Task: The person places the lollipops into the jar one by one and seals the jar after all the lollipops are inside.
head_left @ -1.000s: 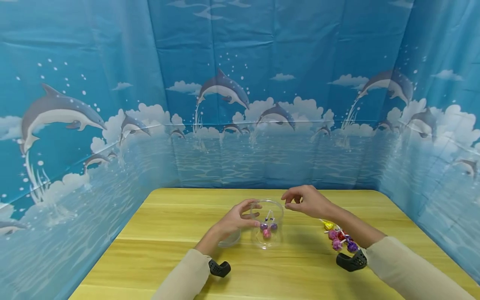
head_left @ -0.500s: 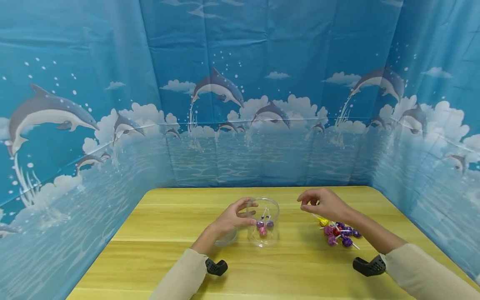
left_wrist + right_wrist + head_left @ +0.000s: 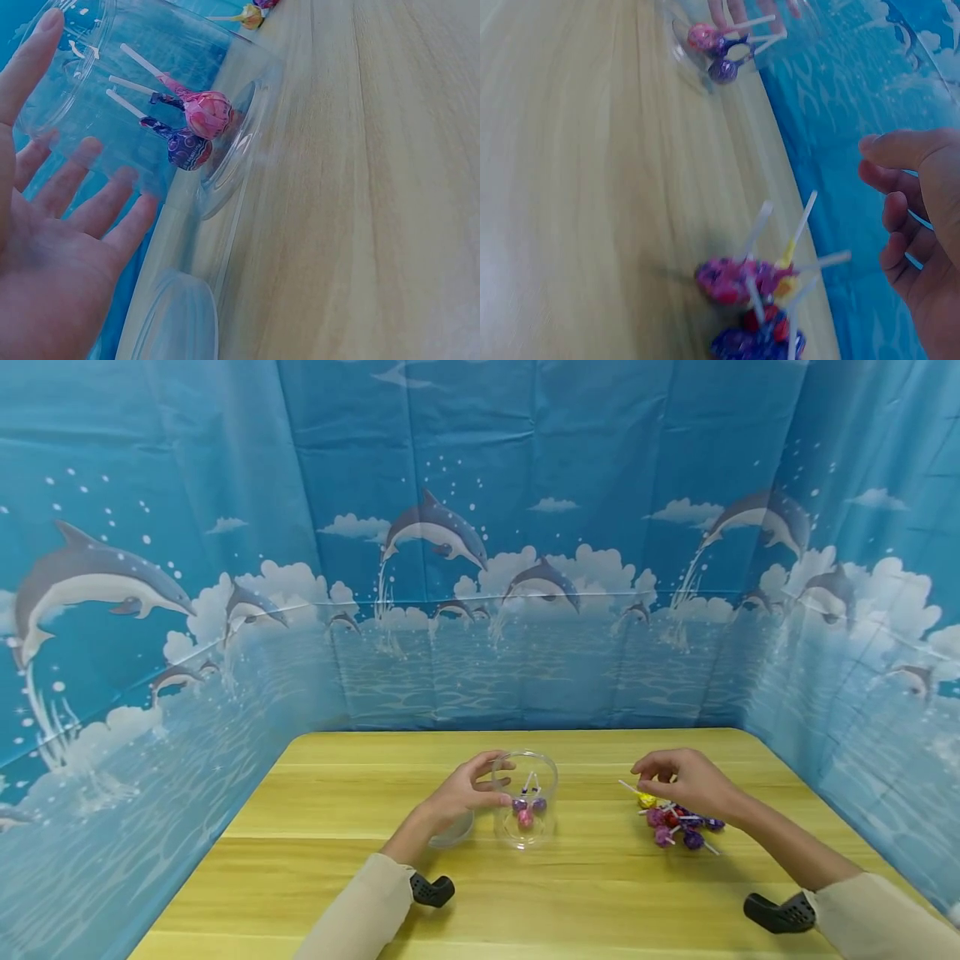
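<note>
A clear plastic jar [image 3: 525, 841] stands upright on the table, with a pink lollipop [image 3: 209, 114] and two purple lollipops [image 3: 724, 70] inside, sticks up. My left hand [image 3: 459, 795] holds the jar's left side lightly, thumb in front and spread fingers behind; its palm stays off the wall in the left wrist view. Over to the right, my right hand [image 3: 693, 781] hovers above a pile of loose lollipops, fingers loosely bent and nothing between them. Closest to its fingertips is a yellow lollipop [image 3: 647, 800], its stick pointing left. Pink, red and purple lollipops [image 3: 693, 840] lie heaped beside it.
A clear round lid [image 3: 180, 322] lies on the table left of the jar, partly behind my left hand in the head view. Beyond the wooden table [image 3: 375, 885], a blue dolphin-print curtain [image 3: 450, 677] hangs around the back and sides.
My right hand has moved right from beside the jar's rim and come down over the loose lollipops. My left hand stays at the jar. The head view has shifted slightly.
</note>
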{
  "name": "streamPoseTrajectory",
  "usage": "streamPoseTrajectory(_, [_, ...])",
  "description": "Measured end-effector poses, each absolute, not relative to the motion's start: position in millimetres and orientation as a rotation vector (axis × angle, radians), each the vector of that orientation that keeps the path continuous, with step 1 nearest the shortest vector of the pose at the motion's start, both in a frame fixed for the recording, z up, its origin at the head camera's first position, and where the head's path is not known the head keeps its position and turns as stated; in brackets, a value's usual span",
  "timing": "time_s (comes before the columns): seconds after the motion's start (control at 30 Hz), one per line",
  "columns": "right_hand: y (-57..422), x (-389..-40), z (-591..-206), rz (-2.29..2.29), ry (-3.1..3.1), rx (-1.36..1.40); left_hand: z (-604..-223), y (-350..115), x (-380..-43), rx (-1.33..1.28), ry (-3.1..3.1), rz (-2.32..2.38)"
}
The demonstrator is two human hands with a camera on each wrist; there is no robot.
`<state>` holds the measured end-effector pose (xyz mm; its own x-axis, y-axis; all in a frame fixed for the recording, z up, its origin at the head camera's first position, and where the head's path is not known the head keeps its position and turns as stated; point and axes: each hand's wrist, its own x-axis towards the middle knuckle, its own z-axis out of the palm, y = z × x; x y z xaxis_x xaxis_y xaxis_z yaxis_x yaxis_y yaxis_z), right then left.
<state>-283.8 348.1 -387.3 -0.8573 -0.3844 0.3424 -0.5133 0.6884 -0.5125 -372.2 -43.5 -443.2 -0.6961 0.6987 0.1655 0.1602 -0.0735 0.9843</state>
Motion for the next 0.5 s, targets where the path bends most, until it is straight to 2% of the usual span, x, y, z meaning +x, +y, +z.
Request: streamPoseTrajectory(0.5, [387.7, -264.8, -408.5, 0.939, -2.763, 0.555, -446.3, -43.0, -373.2, 0.924, 1.805, 1.836])
